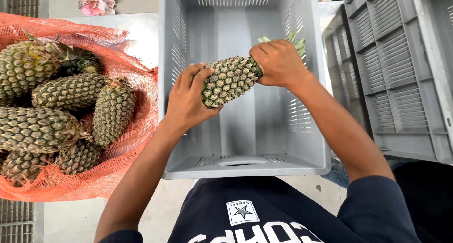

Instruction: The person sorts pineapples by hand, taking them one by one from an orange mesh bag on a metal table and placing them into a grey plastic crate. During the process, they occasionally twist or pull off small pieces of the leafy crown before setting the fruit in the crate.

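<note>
A green pineapple (230, 78) lies tilted in the air over an open grey plastic crate (245, 165). My left hand (187, 99) cups its base end from the left. My right hand (278, 61) is closed around its top, where the leafy crown (293, 39) sticks out past the fingers. The crate's inside looks bare beneath the fruit.
Several more pineapples (71, 92) lie heaped on an orange mesh sack (132, 129) at the left. Other grey crates (396, 73) stand at the right. A crumpled printed wrapper (96, 0) lies at the far top left. Metal floor grates show at the left corners.
</note>
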